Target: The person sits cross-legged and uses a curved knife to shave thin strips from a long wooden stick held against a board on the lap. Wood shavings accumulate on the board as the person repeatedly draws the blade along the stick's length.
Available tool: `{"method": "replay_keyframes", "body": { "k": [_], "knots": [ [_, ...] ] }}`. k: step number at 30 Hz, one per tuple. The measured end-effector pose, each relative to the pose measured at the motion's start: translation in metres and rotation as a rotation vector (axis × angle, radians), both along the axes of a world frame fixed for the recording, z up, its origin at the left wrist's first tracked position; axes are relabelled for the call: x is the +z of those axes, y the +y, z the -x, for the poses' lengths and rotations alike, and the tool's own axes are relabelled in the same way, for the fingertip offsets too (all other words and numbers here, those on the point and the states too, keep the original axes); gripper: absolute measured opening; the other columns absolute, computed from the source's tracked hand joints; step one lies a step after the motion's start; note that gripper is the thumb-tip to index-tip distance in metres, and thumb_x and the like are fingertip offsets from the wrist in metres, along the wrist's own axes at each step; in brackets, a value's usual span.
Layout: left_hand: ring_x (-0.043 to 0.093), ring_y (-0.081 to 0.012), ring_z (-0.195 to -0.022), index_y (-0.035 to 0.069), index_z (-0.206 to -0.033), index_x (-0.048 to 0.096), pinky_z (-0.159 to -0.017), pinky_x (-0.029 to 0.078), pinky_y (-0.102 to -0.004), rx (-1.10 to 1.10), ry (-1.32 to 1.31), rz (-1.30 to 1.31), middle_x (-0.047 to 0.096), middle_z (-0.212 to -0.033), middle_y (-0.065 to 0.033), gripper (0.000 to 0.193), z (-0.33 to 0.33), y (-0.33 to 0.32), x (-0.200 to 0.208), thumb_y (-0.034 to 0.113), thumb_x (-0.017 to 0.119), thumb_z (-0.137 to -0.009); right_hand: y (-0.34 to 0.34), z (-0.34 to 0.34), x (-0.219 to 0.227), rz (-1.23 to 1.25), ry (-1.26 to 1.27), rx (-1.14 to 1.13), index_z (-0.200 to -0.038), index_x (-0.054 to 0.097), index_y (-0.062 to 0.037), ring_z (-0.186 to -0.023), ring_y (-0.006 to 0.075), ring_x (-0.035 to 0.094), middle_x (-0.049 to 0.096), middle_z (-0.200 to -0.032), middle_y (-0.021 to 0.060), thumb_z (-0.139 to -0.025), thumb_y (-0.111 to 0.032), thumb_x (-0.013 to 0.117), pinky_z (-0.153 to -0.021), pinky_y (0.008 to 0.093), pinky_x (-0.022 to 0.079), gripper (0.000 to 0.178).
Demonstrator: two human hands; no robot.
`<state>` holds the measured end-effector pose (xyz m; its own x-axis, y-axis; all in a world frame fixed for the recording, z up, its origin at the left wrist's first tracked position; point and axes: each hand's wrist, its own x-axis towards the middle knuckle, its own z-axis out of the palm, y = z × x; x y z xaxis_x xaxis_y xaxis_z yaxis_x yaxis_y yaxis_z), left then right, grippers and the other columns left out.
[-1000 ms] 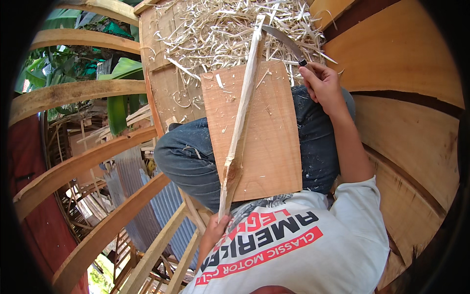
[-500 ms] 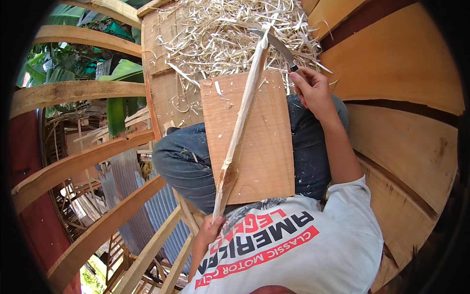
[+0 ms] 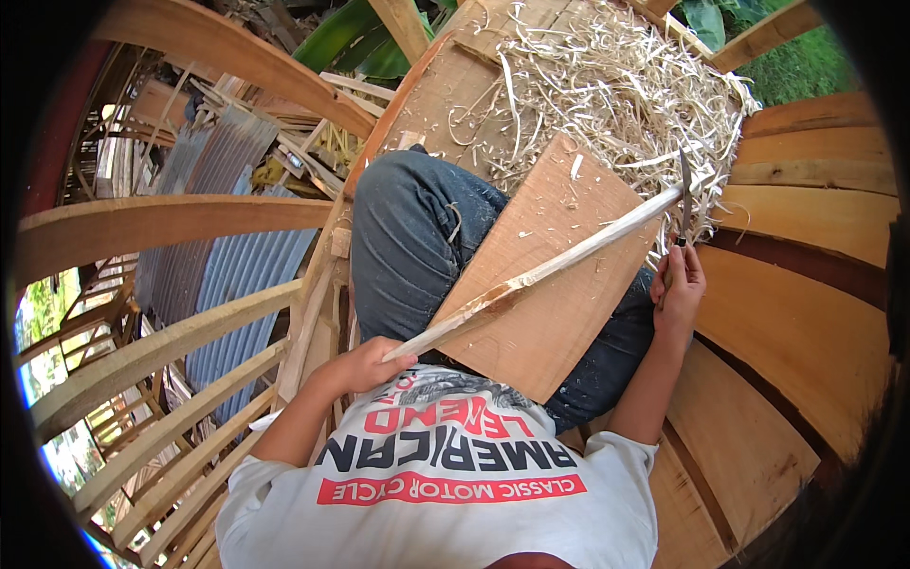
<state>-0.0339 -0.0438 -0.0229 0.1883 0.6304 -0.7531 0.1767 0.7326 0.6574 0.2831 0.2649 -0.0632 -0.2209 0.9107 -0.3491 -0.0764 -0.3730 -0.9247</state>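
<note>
My left hand [image 3: 375,363] is closed around the near end of a long, pale, partly peeled wooden stick [image 3: 588,248]. The stick slants up to the right across a thin wooden board [image 3: 559,327] lying on my lap, and a darker patch marks its lower part. My right hand [image 3: 679,280] is wrapped round the handle of a knife [image 3: 685,194] with a narrow, dark blade. The blade points up and away, right at the stick's far end; whether it touches the wood I cannot tell. A few small chips lie on the board.
A big heap of curled wood shavings [image 3: 607,81] covers the plank platform [image 3: 441,100] ahead. Wooden slats [image 3: 180,228] form a railing on my left, with corrugated metal sheets [image 3: 242,294] below. Broad planks [image 3: 806,322] make a wall on my right.
My view has turned, so the board and stick now slant to the right. The knife's blade has swung to point upward, still by the stick's far end. Both hands keep their holds.
</note>
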Motion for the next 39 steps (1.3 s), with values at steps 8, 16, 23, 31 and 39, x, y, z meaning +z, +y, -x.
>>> {"method": "replay_keyframes", "body": {
  "k": [8, 16, 23, 31, 39],
  "knots": [
    [0.047, -0.0104, -0.068, -0.005, -0.085, 0.057, -0.065, 0.044, -0.0304, 0.015, -0.035, 0.051, 0.056, -0.068, -0.0061, 0.045, -0.009, 0.003, -0.008, 0.038, 0.05, -0.096, -0.005, -0.005, 0.004, -0.172, -0.226, -0.005, -0.112, 0.059, 0.0002, -0.043, 0.0034, 0.041, 0.051, -0.065, -0.0005, -0.091, -0.009, 0.059, -0.036, 0.0178, 0.028, 0.023],
    [0.046, -0.0096, -0.068, -0.004, -0.082, 0.057, -0.065, 0.043, -0.0292, 0.033, -0.099, -0.068, 0.054, -0.067, -0.0036, 0.048, -0.007, -0.005, -0.017, 0.04, 0.047, -0.098, -0.013, -0.01, 0.009, -0.121, -0.2, 0.129, -0.115, 0.057, -0.0013, -0.041, 0.0043, 0.038, 0.047, -0.062, -0.0008, -0.094, -0.011, 0.056, -0.033, 0.0184, 0.027, 0.024],
    [0.045, -0.0109, -0.065, -0.004, -0.075, 0.053, -0.062, 0.041, -0.0318, 0.038, -0.134, -0.145, 0.051, -0.064, -0.0037, 0.054, -0.01, -0.016, -0.035, 0.044, 0.045, -0.098, -0.009, -0.019, 0.006, -0.175, -0.172, 0.146, -0.122, 0.054, 0.0033, -0.042, 0.0038, 0.037, 0.046, -0.061, -0.0011, -0.091, -0.007, 0.057, -0.035, 0.0176, 0.027, 0.033],
    [0.046, -0.0106, -0.066, -0.005, -0.078, 0.055, -0.063, 0.043, -0.0308, 0.025, -0.094, -0.067, 0.053, -0.066, -0.0056, 0.054, -0.011, -0.009, -0.021, 0.045, 0.044, -0.098, -0.003, -0.016, 0.006, -0.152, -0.233, 0.17, -0.122, 0.056, -0.0007, -0.042, 0.0037, 0.037, 0.044, -0.061, -0.0013, -0.093, -0.012, 0.057, -0.033, 0.0179, 0.025, 0.031],
    [0.047, -0.0091, -0.067, -0.004, -0.082, 0.058, -0.063, 0.043, -0.0296, 0.038, -0.088, -0.064, 0.056, -0.068, -0.0029, 0.049, -0.011, -0.012, -0.025, 0.042, 0.047, -0.098, 0.003, -0.019, 0.003, -0.023, -0.172, 0.016, -0.12, 0.053, -0.0039, -0.039, 0.004, 0.037, 0.045, -0.063, -0.0012, -0.094, -0.014, 0.056, -0.031, 0.0191, 0.026, 0.028]
  ]
}}
